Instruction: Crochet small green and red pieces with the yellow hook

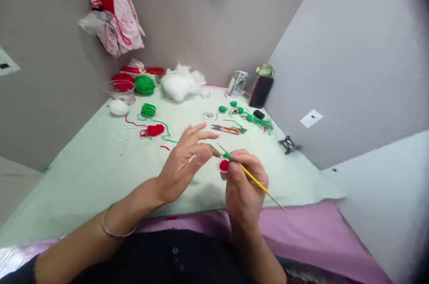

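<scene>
My right hand (pixel 247 185) is closed around a yellow-handled crochet hook (pixel 255 179) and a small round crochet piece (pixel 223 166). The piece is red in the middle with a white rim and green stitches at its upper edge. The hook's thin tip points up and left past the stitches. My left hand (pixel 182 165) is open beside it, fingers stretched and spread, fingertips close to the piece. A green yarn strand (pixel 172 141) runs from the table toward the left hand and shows again near the hook; its path at the fingers is partly hidden.
Orange-handled thread snips (pixel 228 129) lie beyond my hands, near small green crochet balls (pixel 223 108). Red yarn (pixel 154 130) and a green yarn ball (pixel 148 110) lie left. White stuffing (pixel 182 82), a clear cup (pixel 237 83) and a dark phone (pixel 261 91) stand along the back.
</scene>
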Demonstrator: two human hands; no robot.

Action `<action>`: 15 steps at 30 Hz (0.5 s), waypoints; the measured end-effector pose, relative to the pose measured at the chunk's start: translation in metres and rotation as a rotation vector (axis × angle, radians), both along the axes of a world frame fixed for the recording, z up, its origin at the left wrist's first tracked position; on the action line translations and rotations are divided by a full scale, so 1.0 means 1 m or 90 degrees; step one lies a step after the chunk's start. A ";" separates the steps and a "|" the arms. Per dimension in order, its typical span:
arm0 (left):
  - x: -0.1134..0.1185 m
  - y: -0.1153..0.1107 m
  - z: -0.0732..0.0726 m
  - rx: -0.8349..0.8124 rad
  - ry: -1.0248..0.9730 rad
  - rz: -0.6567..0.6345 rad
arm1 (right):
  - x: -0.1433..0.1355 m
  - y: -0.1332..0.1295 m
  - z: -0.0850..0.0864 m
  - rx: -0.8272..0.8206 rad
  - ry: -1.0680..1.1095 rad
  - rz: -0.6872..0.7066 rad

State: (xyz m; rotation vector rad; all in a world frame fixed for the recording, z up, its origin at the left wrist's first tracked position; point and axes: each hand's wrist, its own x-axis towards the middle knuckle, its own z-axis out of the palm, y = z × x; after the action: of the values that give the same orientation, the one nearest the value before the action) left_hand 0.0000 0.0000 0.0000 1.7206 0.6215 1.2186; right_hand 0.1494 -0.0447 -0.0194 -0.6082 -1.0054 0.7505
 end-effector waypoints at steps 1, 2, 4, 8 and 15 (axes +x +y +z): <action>0.003 -0.005 -0.001 -0.083 -0.030 -0.022 | 0.000 0.000 -0.002 -0.005 -0.009 -0.008; 0.006 -0.010 -0.002 -0.161 -0.059 -0.044 | 0.000 0.000 -0.005 -0.010 -0.020 -0.016; 0.010 -0.018 -0.001 -0.304 -0.124 -0.074 | 0.001 -0.001 -0.008 -0.019 -0.050 -0.031; 0.015 -0.025 0.005 -0.515 -0.253 -0.119 | 0.003 -0.003 -0.013 -0.030 -0.139 -0.058; 0.014 -0.024 0.011 -0.626 -0.370 -0.125 | 0.012 0.001 -0.011 -0.005 -0.232 -0.087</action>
State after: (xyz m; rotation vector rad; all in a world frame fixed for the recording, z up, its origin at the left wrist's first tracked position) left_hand 0.0144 -0.0245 0.0114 0.5539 0.5340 0.9484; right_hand 0.1617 -0.0441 -0.0307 -0.8317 -1.2810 0.5331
